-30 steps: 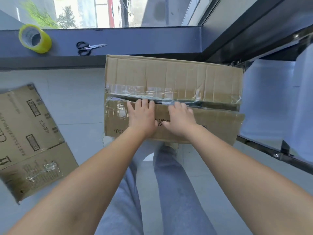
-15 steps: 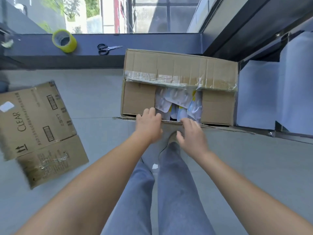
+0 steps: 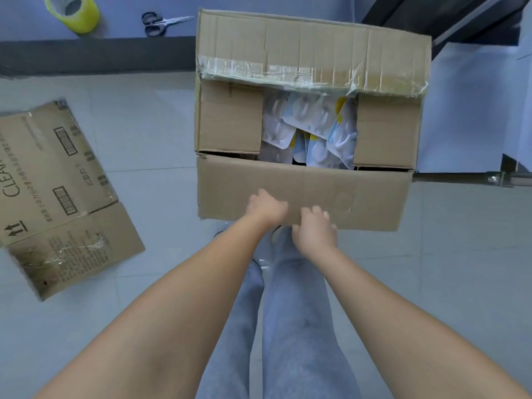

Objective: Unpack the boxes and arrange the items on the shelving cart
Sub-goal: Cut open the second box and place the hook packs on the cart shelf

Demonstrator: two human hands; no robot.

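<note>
We record one large brown corrugated cardboard box [image 3: 311, 53] standing on the pale grey tiled floor [image 3: 161, 139], its near long flap [image 3: 359, 197] folded out towards us and its far flap tilted back, with clear tape crumpled along that edge. Both short side flaps lie flat over the opening; between them we see a loose pile of white, pale blue and yellow blister-packed items [image 3: 311, 125] inside the box. Our left hand [image 3: 266, 207] grips the near flap's front edge, fingers curled round it; our right hand [image 3: 315, 228] grasps the same edge just beside it. Also listed: a flattened brown carton printed CLEAR [image 3: 57, 191] on the floor to the left; a yellow tape roll [image 3: 76, 12] and black-handled scissors [image 3: 161, 23] on the dark ledge.
</note>
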